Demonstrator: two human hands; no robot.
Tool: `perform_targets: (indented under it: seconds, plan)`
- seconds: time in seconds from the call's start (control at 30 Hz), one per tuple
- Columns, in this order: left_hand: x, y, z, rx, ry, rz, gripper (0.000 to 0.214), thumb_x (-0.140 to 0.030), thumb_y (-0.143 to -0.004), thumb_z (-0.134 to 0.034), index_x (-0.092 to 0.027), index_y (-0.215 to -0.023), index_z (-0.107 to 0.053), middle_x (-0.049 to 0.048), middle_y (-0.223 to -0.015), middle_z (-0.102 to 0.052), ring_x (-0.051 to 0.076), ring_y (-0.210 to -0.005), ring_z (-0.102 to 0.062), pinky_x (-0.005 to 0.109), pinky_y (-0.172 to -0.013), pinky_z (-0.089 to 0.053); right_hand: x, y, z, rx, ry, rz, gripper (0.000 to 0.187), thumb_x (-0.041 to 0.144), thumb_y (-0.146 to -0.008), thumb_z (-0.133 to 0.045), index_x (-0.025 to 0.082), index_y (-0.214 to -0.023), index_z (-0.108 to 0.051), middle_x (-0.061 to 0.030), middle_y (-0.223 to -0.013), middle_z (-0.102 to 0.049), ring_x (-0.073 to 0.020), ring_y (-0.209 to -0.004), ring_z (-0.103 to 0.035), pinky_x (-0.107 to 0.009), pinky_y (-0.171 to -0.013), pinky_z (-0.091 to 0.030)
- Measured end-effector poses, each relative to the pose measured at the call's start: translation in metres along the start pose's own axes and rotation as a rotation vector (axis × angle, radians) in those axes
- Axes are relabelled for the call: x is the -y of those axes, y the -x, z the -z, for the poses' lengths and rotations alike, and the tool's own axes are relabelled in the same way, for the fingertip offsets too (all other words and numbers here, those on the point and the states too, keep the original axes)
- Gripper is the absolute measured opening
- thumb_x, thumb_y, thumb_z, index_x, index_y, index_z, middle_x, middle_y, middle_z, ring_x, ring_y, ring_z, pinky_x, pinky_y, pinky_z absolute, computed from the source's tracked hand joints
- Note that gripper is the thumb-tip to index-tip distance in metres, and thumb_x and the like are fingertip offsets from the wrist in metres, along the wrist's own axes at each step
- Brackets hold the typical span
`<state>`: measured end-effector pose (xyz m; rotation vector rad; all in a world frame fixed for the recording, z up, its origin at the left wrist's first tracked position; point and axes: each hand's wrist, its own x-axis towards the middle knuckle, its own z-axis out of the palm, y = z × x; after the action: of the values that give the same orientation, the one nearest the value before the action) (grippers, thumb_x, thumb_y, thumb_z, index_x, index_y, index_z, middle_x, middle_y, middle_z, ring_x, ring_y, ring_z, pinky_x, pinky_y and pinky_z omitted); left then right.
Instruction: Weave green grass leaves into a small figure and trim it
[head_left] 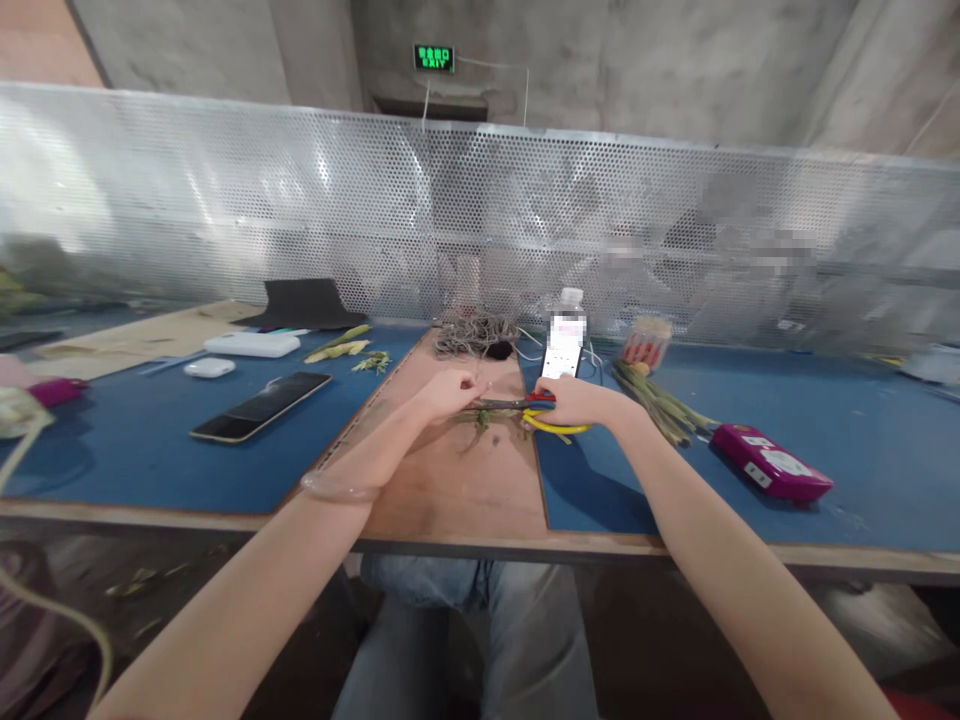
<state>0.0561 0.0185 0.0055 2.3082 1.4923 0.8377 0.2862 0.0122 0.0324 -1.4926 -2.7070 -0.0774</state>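
My right hand [574,402] is closed round the handle of dark-bladed scissors [504,405], whose grip shows red and blue. A yellow loop [559,427] shows just under that hand; I cannot tell whether it belongs to the scissors. The blades point left, toward my left hand [448,393]. Its fingers are pinched together, and what they hold is too small to make out. Below the blades, green leafy scraps [482,420] lie on the bare wooden strip [457,490] of the table.
Grey tangled string [472,335] lies behind my hands. A lit phone [564,345] leans against a bottle [572,298]. Green stems [664,405], a jar [646,342] and a magenta box [769,462] are on the right; a dark phone [262,407] and white case [210,368] are left.
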Motion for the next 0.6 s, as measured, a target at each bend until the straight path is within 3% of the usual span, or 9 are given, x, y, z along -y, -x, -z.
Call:
perform_targets:
  seconds: [0.3, 0.6]
  plan:
    - [-0.0041, 0.0001, 0.0, 0.065, -0.075, 0.034, 0.04, -0.049, -0.073, -0.04, -0.016, -0.055, -0.055, 0.002, -0.054, -0.055, 0.014, -0.051, -0.048, 0.022, -0.047, -0.029, 0.0022, 0.001, 0.0021, 0.011, -0.004, -0.002, 0.046, 0.061, -0.064, -0.049, 0.021, -0.087, -0.053, -0.0072, -0.08, -0.058, -0.0184, -0.07, -0.053, -0.026, -0.06, -0.038]
    - [-0.0046, 0.0012, -0.0002, 0.04, -0.005, 0.018, 0.027, -0.036, -0.071, -0.045, -0.014, -0.062, -0.058, 0.0026, -0.063, -0.06, 0.015, -0.06, -0.052, 0.021, -0.053, -0.035, 0.0018, 0.0012, 0.0015, 0.002, 0.003, 0.012, 0.046, 0.061, -0.064, -0.048, 0.021, -0.087, -0.053, -0.0071, -0.078, -0.058, -0.0184, -0.069, -0.054, -0.026, -0.06, -0.039]
